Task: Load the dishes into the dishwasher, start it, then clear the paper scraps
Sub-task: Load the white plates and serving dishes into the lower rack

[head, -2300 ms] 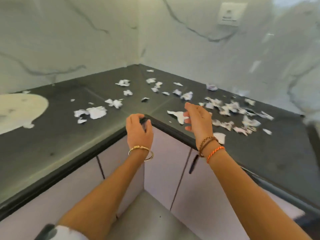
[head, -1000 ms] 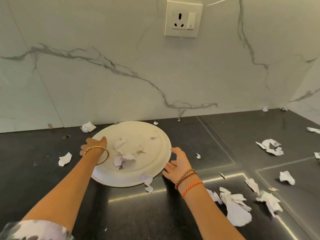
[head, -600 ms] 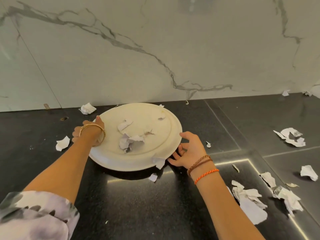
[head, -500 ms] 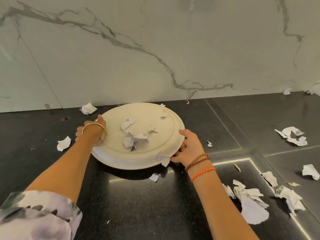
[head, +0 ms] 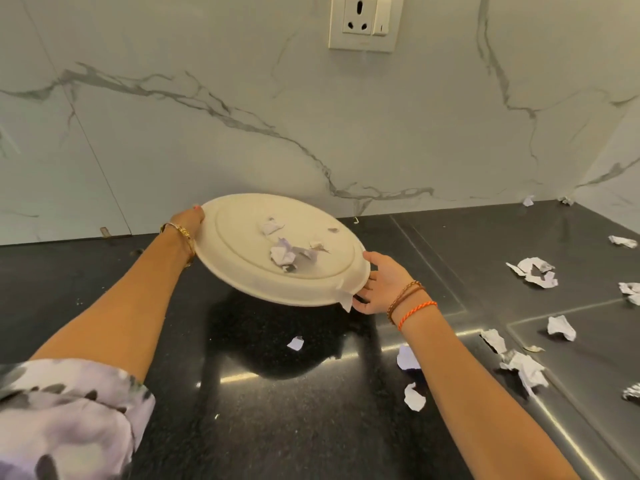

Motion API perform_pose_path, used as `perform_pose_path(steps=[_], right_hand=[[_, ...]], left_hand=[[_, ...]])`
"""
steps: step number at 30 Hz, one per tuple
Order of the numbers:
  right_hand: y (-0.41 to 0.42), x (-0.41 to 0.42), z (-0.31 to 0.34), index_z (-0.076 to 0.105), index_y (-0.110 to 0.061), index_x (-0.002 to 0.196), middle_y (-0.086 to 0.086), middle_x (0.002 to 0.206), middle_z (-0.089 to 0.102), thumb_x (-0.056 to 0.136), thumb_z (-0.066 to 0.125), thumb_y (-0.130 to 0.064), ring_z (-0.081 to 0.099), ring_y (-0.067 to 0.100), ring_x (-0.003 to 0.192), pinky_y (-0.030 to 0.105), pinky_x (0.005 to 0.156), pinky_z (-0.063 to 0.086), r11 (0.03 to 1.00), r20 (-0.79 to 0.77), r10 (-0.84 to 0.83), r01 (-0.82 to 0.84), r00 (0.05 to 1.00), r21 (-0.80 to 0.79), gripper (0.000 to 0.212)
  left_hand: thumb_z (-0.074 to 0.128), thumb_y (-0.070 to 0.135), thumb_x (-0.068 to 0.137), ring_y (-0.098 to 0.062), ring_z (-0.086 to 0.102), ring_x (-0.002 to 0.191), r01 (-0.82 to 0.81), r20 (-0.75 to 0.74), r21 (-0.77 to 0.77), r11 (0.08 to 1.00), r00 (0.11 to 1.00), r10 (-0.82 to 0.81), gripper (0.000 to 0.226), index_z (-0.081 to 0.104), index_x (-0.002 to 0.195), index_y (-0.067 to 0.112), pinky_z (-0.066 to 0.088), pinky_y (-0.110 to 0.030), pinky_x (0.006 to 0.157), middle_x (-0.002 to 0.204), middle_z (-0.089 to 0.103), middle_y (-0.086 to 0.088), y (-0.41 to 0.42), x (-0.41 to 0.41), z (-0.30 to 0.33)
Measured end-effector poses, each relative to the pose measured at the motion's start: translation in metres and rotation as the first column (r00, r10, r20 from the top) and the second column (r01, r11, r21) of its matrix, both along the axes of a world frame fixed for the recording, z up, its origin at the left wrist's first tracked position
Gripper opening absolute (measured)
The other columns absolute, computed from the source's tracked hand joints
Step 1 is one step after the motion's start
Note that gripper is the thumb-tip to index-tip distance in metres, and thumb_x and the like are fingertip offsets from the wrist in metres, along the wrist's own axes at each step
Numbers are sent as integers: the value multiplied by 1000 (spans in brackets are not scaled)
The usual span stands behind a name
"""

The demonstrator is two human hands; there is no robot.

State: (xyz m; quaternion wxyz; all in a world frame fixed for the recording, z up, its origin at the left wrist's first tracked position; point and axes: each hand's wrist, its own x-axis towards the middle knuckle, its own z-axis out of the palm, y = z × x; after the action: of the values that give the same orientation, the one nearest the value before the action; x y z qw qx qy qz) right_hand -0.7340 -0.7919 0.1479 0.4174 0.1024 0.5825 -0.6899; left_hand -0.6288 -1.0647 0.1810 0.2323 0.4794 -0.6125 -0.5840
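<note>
A large cream plate (head: 239, 244) hangs above the black counter (head: 277, 427), tilted down toward the right. Several crumpled paper scraps (head: 289, 254) lie on it, and one scrap (head: 344, 299) clings to its lower right rim. My left hand (head: 187, 220) grips the plate's left rim, thumb on top. My right hand (head: 381, 282) holds the right rim, thumb over the edge and fingers underneath. More torn paper scraps (head: 533, 271) are scattered over the counter to the right.
A marble backsplash (head: 311, 116) rises behind the counter, with a wall socket (head: 363, 22) at the top. Loose scraps lie near my right forearm (head: 414, 396) and under the plate (head: 296, 342). The counter turns a corner at the far right.
Both hands took hold of the plate's rim and lifted it off the counter; it now hangs higher and tilted, and the scraps on it have slid toward the lower side.
</note>
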Motion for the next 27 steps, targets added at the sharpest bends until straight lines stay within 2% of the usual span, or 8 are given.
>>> perform_pose_path(steps=[6,10,14,16,18,22,24,27], right_hand=[[23,-14,32,53,-7,89,7,88,56,93,50,-36,54,21,79,37,80,44,995,-81,-77,71,994,-72,29],[33,-25,53,52,-5,98,9,88,54,94,49,-33,53,22,75,38,83,46,972,-128,-185,162,974,-172,28],[33,-33,66,55,-9,94,8,83,55,98,41,-28,53,23,75,40,93,41,917,-160,-282,217,946,-334,24],[28,-40,67,59,-14,104,11,94,60,98,38,-32,57,27,89,43,102,39,887,-181,-313,219,932,-407,29],[24,-46,67,59,-19,113,10,107,63,95,39,-42,55,30,108,48,103,38,883,-203,-345,244,916,-401,36],[26,-59,65,65,-24,87,3,80,69,92,36,-47,59,26,90,39,81,49,852,-235,-420,292,877,-434,37],[30,-60,68,65,-22,95,5,89,67,93,32,-52,58,25,89,38,82,48,815,-222,-454,302,863,-495,44],[37,-70,71,60,-21,113,8,101,64,91,32,-58,58,26,93,40,85,48,758,-156,-483,322,862,-568,51]], left_hand=[[40,27,98,-24,50,107,67,-214,-3,998,975,-66,39,50,127,4,39,-44,102,130,52,-13,19,-5,2],[43,22,97,-20,43,99,90,-323,4,996,943,-84,22,54,79,18,39,-43,101,94,55,-2,28,-15,9],[40,14,99,-14,47,81,149,-459,12,989,879,-126,28,45,72,20,42,-34,78,80,49,4,46,-25,18],[38,14,99,-10,46,75,177,-501,40,983,855,-134,29,44,72,21,43,-34,77,81,49,5,52,-32,22],[36,11,99,-13,46,81,184,-537,78,980,836,-114,30,43,71,21,40,-39,87,82,49,6,55,-37,24],[35,32,99,-19,52,98,300,-667,237,924,741,-69,26,56,87,24,39,-40,95,98,59,3,61,-45,24],[30,51,96,-21,53,105,356,-691,256,899,717,-88,39,59,107,27,40,-40,96,113,60,-1,65,-49,26],[31,61,91,-23,47,120,349,-691,292,890,721,-55,57,44,135,26,36,-43,103,133,51,-1,67,-58,29]])
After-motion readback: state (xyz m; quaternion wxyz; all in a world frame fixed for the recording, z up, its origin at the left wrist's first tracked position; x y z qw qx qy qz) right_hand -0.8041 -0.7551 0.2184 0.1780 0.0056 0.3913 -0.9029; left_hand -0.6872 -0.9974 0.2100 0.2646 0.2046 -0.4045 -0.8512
